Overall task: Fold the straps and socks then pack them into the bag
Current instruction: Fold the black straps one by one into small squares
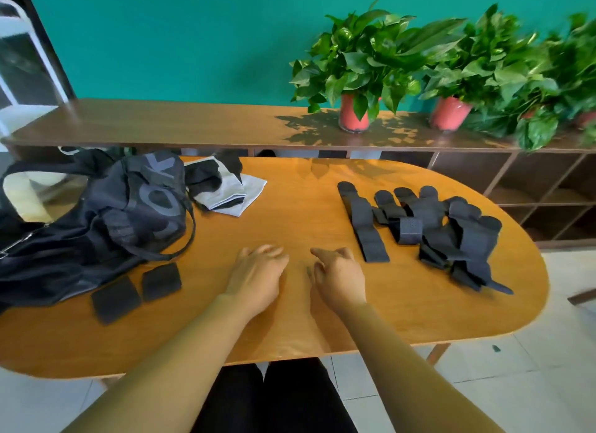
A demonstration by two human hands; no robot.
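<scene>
So the loose straps (419, 229) were all bunched on the right side of the table (290, 207), laid roughly side by side with their long axes running near to far, the far ends leaning a bit left. The longest one sat at the left edge of that bunch; the ones on the right overlapped in a messy heap, and I couldn't count them. Two folded straps (116, 298), small dark squares, lay flat by the near left edge, just beside the bag (96, 223). The bag was slumped on the left, its opening facing far left. The socks (222, 187) sat in a loose pile just right of the bag, at the far side.

Both forearms reached straight out over the near edge. The left hand (254, 278) was palm down in the middle of the table, fingers relaxed, pointing away. The right hand (338, 278) was just beside it, not touching, index finger poking far-left, the rest loosely curled. Neither one held anything.

Potted plants (354, 61) stood on the shelf (161, 123) behind.
</scene>
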